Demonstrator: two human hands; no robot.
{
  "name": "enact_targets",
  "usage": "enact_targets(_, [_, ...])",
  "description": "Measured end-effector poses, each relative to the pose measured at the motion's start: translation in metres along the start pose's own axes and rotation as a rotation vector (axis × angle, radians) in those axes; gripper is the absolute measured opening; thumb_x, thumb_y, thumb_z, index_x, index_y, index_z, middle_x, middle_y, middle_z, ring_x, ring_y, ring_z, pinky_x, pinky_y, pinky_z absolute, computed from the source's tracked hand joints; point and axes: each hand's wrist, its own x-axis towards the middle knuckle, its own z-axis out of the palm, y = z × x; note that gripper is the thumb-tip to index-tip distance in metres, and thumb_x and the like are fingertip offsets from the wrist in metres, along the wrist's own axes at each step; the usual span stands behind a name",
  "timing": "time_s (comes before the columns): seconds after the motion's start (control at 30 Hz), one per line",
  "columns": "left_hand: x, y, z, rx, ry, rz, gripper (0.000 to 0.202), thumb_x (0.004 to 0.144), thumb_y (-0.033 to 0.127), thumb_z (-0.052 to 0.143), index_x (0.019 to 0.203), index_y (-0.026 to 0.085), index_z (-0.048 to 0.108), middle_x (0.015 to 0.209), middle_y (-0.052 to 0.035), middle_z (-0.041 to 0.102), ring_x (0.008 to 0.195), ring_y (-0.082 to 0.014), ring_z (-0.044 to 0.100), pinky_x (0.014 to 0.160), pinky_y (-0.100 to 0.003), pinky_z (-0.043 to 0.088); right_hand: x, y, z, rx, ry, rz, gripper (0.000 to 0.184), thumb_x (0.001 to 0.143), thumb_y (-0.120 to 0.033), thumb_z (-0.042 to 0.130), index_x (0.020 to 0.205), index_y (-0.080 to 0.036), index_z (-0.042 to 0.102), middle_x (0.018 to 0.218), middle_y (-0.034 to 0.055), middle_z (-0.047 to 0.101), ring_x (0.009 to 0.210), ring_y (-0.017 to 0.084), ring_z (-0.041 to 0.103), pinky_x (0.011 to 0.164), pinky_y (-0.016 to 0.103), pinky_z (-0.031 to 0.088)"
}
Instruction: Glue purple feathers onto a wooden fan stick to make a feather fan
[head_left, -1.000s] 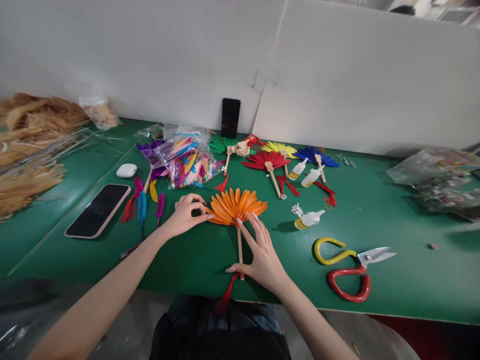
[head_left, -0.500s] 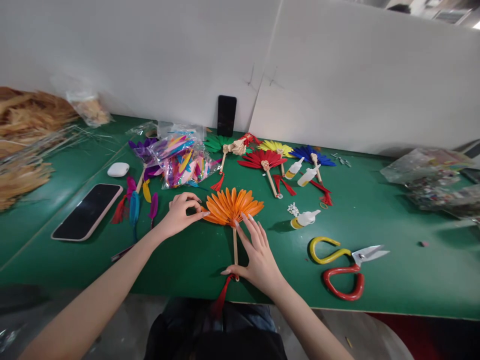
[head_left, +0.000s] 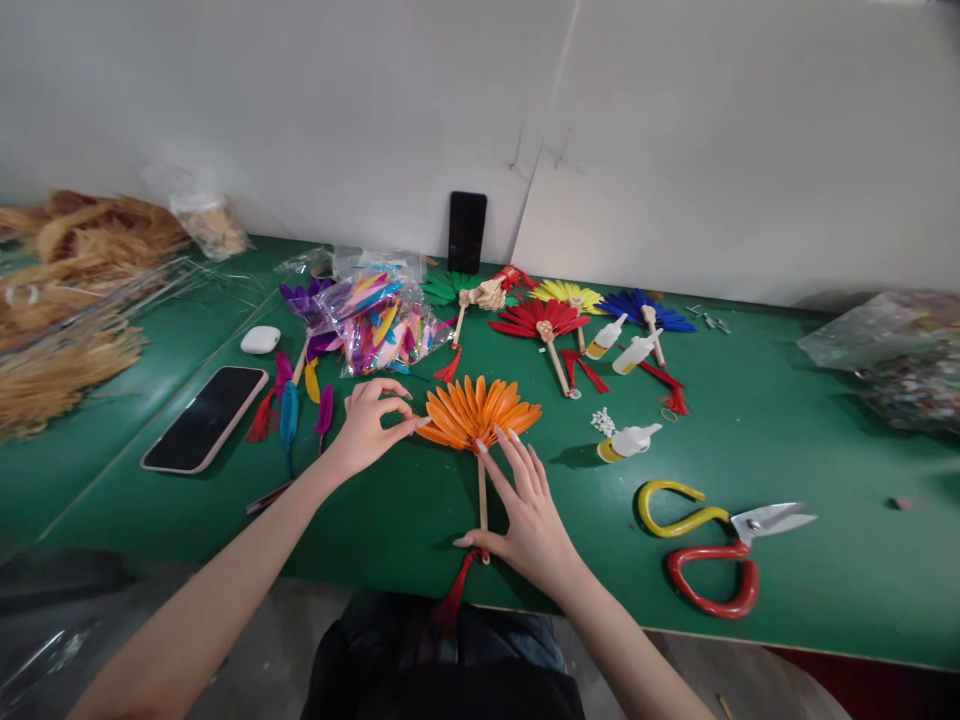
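Note:
An orange feather fan (head_left: 480, 410) lies on the green table, its slim wooden handle (head_left: 482, 495) pointing at me. A red tassel (head_left: 454, 590) hangs from the handle's end, over the table edge. At the fan's left side, my left hand (head_left: 375, 425) pinches the tip of an outer orange feather between thumb and forefinger. My right hand (head_left: 529, 505) lies over the fan's right side with fingers spread. Its fingertips touch the feather bases, and its thumb reaches across the handle's lower end.
Scissors (head_left: 750, 525), a glue bottle (head_left: 628, 443) and white beads (head_left: 602, 421) lie to the right. Other feather fans, such as a red one (head_left: 540, 318), lie behind. A phone (head_left: 206, 420), loose feathers and a feather bag (head_left: 390, 325) occupy the left.
The view has shifted slightly, so the table's contents appear further right. Both hands keep nearly the same places on the orange fan.

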Motion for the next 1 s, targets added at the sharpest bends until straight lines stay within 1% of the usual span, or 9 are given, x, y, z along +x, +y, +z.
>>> enact_targets(0.13, [0.001,0.002,0.002,0.024,0.017,0.0,0.032,0.078,0.046,0.059,0.059,0.02,0.06,0.103,-0.0037,0.054,0.108,-0.0267,0.041,0.089,-0.045,0.029,0.0,0.001,0.0,-0.003,-0.005,-0.003,0.095,0.07,-0.068,0.054,0.144,-0.018,0.021,0.149,0.013,0.019,0.138,0.032,0.013,0.108,0.054,0.023])
enact_targets(0.2, [0.0,0.002,0.004,0.044,0.048,-0.001,0.03,0.078,0.044,0.06,0.06,0.02,0.06,0.101,-0.0037,0.055,0.106,-0.0262,0.042,0.088,-0.044,0.03,0.0,0.001,0.0,-0.009,-0.017,-0.011,0.094,0.071,-0.068,0.053,0.144,-0.018,0.021,0.149,0.0127,0.019,0.138,0.031,0.012,0.108,0.053,0.022])
enact_targets(0.33, [-0.001,0.003,0.009,0.098,0.129,0.044,0.027,0.079,0.041,0.06,0.062,0.02,0.06,0.099,-0.0037,0.056,0.104,-0.0248,0.043,0.087,-0.041,0.031,0.001,0.002,0.0,-0.018,-0.025,-0.017,0.093,0.072,-0.069,0.051,0.144,-0.018,0.021,0.15,0.0123,0.018,0.138,0.031,0.011,0.109,0.053,0.021])
enact_targets(0.4, [-0.001,0.003,0.011,0.113,0.147,0.057,0.027,0.08,0.04,0.059,0.062,0.02,0.06,0.099,-0.0039,0.056,0.103,-0.0245,0.044,0.086,-0.04,0.032,0.001,0.002,0.001,-0.018,-0.022,-0.013,0.094,0.071,-0.069,0.052,0.144,-0.018,0.021,0.15,0.0123,0.018,0.138,0.031,0.012,0.109,0.053,0.021])
enact_targets(0.5, [-0.002,0.003,0.012,0.119,0.149,0.046,0.028,0.08,0.041,0.058,0.062,0.02,0.06,0.099,-0.0044,0.056,0.103,-0.0252,0.043,0.084,-0.04,0.032,0.001,0.002,0.001,-0.012,-0.021,-0.008,0.095,0.071,-0.069,0.052,0.144,-0.018,0.02,0.15,0.0123,0.019,0.138,0.031,0.012,0.108,0.053,0.022])
enact_targets(0.67, [-0.001,0.002,0.012,0.112,0.112,0.025,0.029,0.081,0.042,0.056,0.061,0.021,0.059,0.101,-0.0046,0.056,0.104,-0.0264,0.043,0.082,-0.041,0.033,0.001,0.002,0.001,-0.015,-0.023,-0.006,0.095,0.071,-0.068,0.053,0.145,-0.018,0.019,0.15,0.0125,0.02,0.138,0.031,0.013,0.108,0.053,0.023])
enact_targets(0.77, [-0.001,0.001,0.013,0.116,0.125,0.026,0.029,0.08,0.043,0.056,0.062,0.021,0.059,0.1,-0.0044,0.056,0.103,-0.026,0.043,0.082,-0.04,0.033,0.001,0.001,0.0,-0.016,-0.017,-0.014,0.096,0.071,-0.068,0.054,0.145,-0.019,0.018,0.15,0.0123,0.02,0.138,0.031,0.014,0.108,0.053,0.023])
enact_targets(0.87, [-0.001,0.001,0.015,0.125,0.14,0.029,0.029,0.08,0.043,0.057,0.062,0.021,0.059,0.1,-0.0041,0.056,0.103,-0.0253,0.044,0.081,-0.039,0.033,0.002,0.0,0.0,-0.006,-0.004,-0.005,0.099,0.07,-0.067,0.055,0.146,-0.018,0.013,0.149,0.0126,0.021,0.138,0.031,0.014,0.108,0.053,0.024])
enact_targets(1.0, [-0.001,0.0,0.017,0.121,0.154,0.032,0.03,0.079,0.044,0.058,0.061,0.02,0.058,0.098,-0.0042,0.056,0.102,-0.0254,0.045,0.082,-0.039,0.033,0.002,-0.001,-0.001,0.009,0.032,0.001,0.105,0.069,-0.068,0.055,0.146,-0.014,0.007,0.148,0.0147,0.022,0.138,0.031,0.014,0.109,0.052,0.023])
